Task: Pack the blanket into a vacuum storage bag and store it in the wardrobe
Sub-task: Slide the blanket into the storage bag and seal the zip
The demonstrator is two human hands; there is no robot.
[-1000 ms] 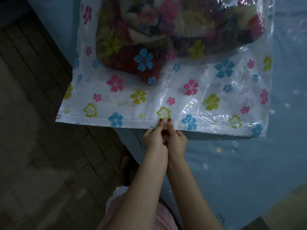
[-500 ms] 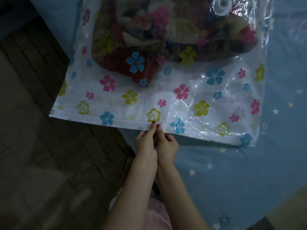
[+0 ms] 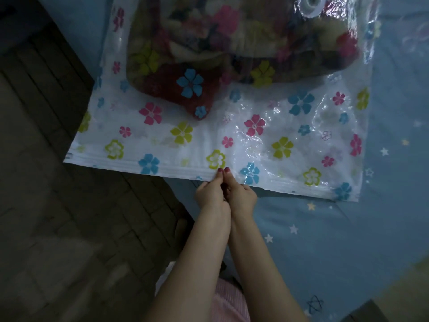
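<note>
A clear vacuum storage bag (image 3: 267, 140) printed with coloured flowers lies on the bed, its near corner hanging over the bed's edge. Inside it, in the upper half, sits the folded dark floral blanket (image 3: 232, 43). A round white valve (image 3: 310, 4) shows at the top. The white zip strip (image 3: 176, 169) runs along the bag's near edge. My left hand (image 3: 212, 194) and my right hand (image 3: 241, 195) are side by side at the middle of that strip, thumbs on top, each pinching it.
The bed has a blue sheet with stars (image 3: 336, 240). Dark tiled floor (image 3: 58, 217) lies to the left. A foot (image 3: 182, 226) stands by the bed's corner, and pink clothing (image 3: 232, 300) shows at the bottom.
The view has shifted slightly, so the bag and valve sit lower in the picture. Both hands stay together, pinching the middle of the zip strip.
</note>
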